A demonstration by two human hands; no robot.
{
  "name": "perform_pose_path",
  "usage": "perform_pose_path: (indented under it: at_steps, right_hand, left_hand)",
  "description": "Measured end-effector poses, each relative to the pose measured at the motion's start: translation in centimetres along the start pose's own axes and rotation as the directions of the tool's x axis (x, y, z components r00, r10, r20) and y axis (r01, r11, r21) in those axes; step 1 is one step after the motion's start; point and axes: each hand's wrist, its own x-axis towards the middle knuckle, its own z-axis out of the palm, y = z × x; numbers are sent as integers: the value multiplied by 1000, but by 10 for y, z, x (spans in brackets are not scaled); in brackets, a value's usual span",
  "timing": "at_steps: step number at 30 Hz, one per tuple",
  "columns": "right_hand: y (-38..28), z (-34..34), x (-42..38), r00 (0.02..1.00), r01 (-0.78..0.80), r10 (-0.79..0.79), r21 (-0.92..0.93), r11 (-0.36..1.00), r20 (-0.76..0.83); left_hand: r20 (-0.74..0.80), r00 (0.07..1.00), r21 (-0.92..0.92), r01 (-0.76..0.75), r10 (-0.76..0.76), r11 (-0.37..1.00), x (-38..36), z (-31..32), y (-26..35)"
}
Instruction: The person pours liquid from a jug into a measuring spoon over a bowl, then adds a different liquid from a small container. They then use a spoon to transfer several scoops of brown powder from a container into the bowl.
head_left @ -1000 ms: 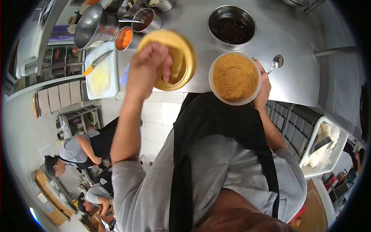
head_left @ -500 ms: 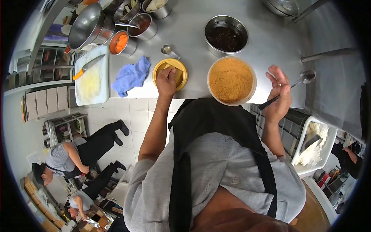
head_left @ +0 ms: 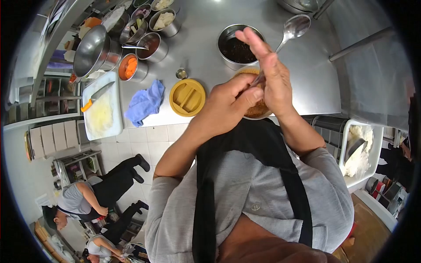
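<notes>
Standing on bench (head_left: 313, 87): open tub (head_left: 258, 118), orange-brown powder, partly hidden beneath hands; bowl (head_left: 227, 60) of dark contents just beyond. Lid (head_left: 187, 97) off, lying left. Left hand (head_left: 223, 107) pinches spoon (head_left: 297, 26) handle, head raised clear of powder; right hand (head_left: 277, 85) open, fingers extended.

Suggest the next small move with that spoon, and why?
I'd probably turn the spoon so its bowl points down to the orange-brown powder. The left hand grips the handle, but the spoon's bowl points away, towards the far side of the table. The tub is open, right beneath the hands, and its yellow lid seems to lie beside it.
</notes>
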Motion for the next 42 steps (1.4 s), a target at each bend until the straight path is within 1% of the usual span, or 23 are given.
perform_pose_path:
  at_steps: [2,3,4,5,6,8,10,11,12,13,14,16,18,20,24,27,29,30,31,34,36,39,42]
  right_hand:
    - [-7,-3,-4,991,-132,132,70,989,5]
    - [0,-5,-8,991,-137,137,68,988,14]
    - [7,-8,-15,989,-149,148,66,987,25]
    - [8,-12,-23,967,-250,250,9,968,45]
    - [2,-20,-31,959,-251,262,-113,961,106]
    - [-13,-44,-49,929,-209,297,-347,914,223]
    - [-17,-68,-63,936,-324,350,-308,895,32]
    - [-7,-80,-71,882,-471,453,-236,850,-128]
    - [12,-92,-78,856,-506,465,-182,843,-226]
    - [27,-100,-80,807,-571,511,-170,803,-295]
    - [46,-108,-82,779,-605,538,-164,779,-322]
    - [93,-117,-92,736,-650,573,-140,747,-361]
    - [136,-118,-107,710,-668,587,-108,737,-389]
    - [152,-102,-117,743,-619,503,-169,767,-441]
    - [167,-103,-124,812,-551,401,-330,766,-424]
    - [168,-107,-120,785,-581,421,-306,754,-454]
    - [170,-109,-120,782,-586,428,-298,754,-453]
    - [170,-109,-120,781,-587,431,-295,754,-453]
    - [171,-109,-121,787,-577,417,-305,758,-454]
    - [168,-107,-121,804,-554,381,-344,758,-457]
    - [163,-107,-118,807,-554,367,-380,741,-462]
    - [175,-109,-123,806,-537,378,-295,790,-457]
    - [175,-109,-124,811,-530,357,-324,784,-463]
  left_hand:
    - [-116,993,-85,-9,-1,996,-1,4,-5]
    - [-161,987,-298,-42,-7,954,-3,0,-12]
    - [-214,977,-350,-65,-12,935,-4,-3,-17]
    - [-270,963,-401,-90,-24,912,-6,-6,-21]
    - [-328,944,-446,-122,-35,886,-6,-10,-24]
    - [-397,918,-297,-122,-7,947,-18,-23,-26]
    - [-430,902,-115,-111,51,987,-29,-31,-30]
    - [-428,900,-5,-99,87,995,-35,-32,-34]
    - [-420,899,106,-84,121,991,-41,-34,-38]
    - [-361,916,324,-50,173,945,-45,-37,-46]
    - [-278,912,473,-143,302,869,-42,-36,-50]
    - [-59,862,710,-318,504,628,-30,-34,-56]
    - [-26,856,723,-340,516,601,-25,-28,-60]
    - [-19,873,734,-319,488,600,-23,-22,-61]
    - [-36,872,670,-341,487,660,-21,-14,-64]
    - [-138,938,620,-170,319,766,-23,-12,-61]
    - [-287,954,359,29,81,933,-23,-13,-66]
    - [-334,941,207,126,-51,970,-22,-14,-67]
    - [-361,925,17,132,-117,991,-21,-13,-67]
    - [-347,927,-81,119,-139,990,-21,-21,-61]
    - [-342,926,-69,144,-159,987,-20,-25,-50]
    - [-329,925,-84,170,-189,982,-18,-32,-45]
    - [-318,913,-121,228,-256,966,-17,-43,-38]
